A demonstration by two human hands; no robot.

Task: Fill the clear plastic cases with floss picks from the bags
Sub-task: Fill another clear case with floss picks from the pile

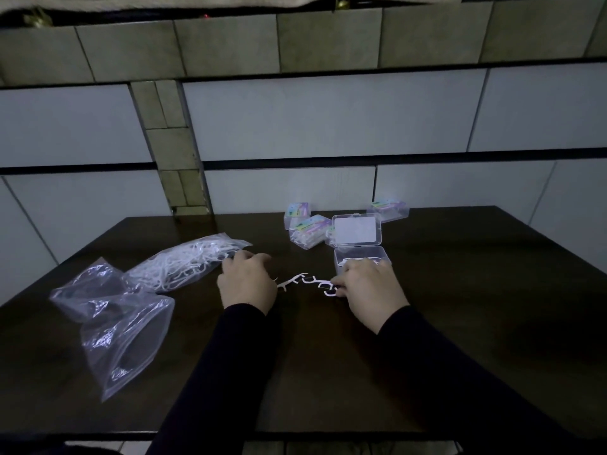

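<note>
White floss picks [307,281], clear open case [361,257], dark brown table [460,307], black sleeves [230,356].

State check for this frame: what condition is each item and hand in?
Open case: lid up, some picks inside.
Closed cases: shut, filled.
Full bag: holds many picks.
Empty bags: crumpled, emptied.
Loose picks: lying on table.
Left hand: curled, grip unclear.
Right hand: pinching picks.

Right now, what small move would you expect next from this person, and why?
Probably the right hand lifts the white plastic floss picks it pinches on the dark table into the open clear plastic case just behind it, which looks only partly filled.
</note>
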